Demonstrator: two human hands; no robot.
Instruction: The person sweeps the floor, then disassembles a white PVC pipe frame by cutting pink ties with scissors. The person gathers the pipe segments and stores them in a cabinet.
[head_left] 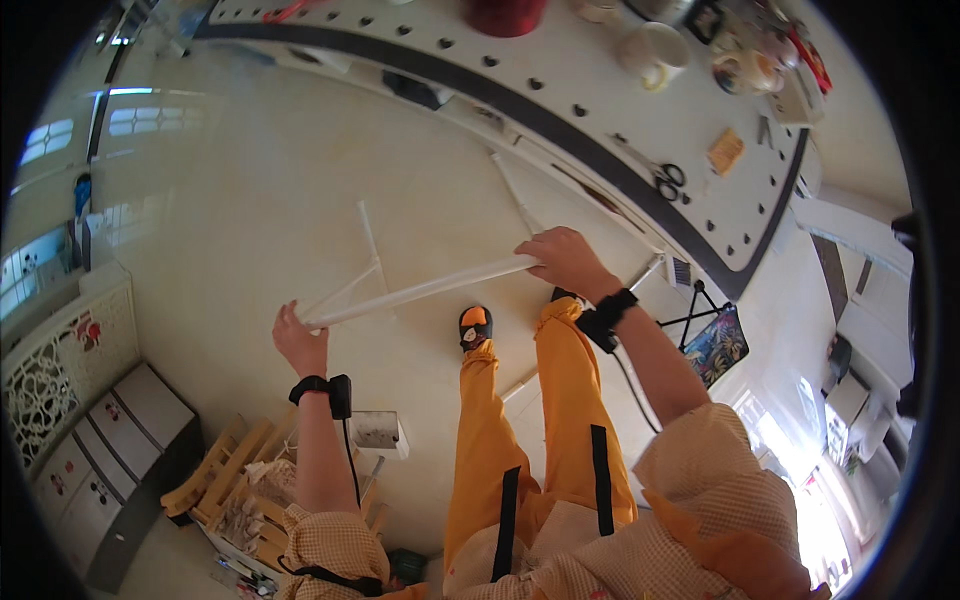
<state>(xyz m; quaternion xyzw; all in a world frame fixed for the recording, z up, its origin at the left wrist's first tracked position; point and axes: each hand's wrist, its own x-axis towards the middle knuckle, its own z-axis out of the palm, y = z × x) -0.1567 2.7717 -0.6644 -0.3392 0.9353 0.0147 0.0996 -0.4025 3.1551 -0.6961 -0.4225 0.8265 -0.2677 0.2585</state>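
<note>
A cream checked fabric garment (705, 460) lay nearest the camera. Set well apart, the left hand (302, 338) and right hand (572, 264) were closed around opposite ends of a long white tube (430, 290), above the pale glossy floor (240, 200), presumably to support it evenly. Ahead stood a white, grey-bordered table (560, 45) patterned with dark hearts; bright daylight entered at right.

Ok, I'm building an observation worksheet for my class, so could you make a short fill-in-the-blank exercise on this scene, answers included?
1. The left hand and the right hand hold the same long ____ pole.
2. Each wrist wears a ____ band.
3. The table bears a mug and a pair of ____ with black handles.
4. The black-and-orange shoe stands on the ____.

Missing words: white; black; scissors; floor.
</note>
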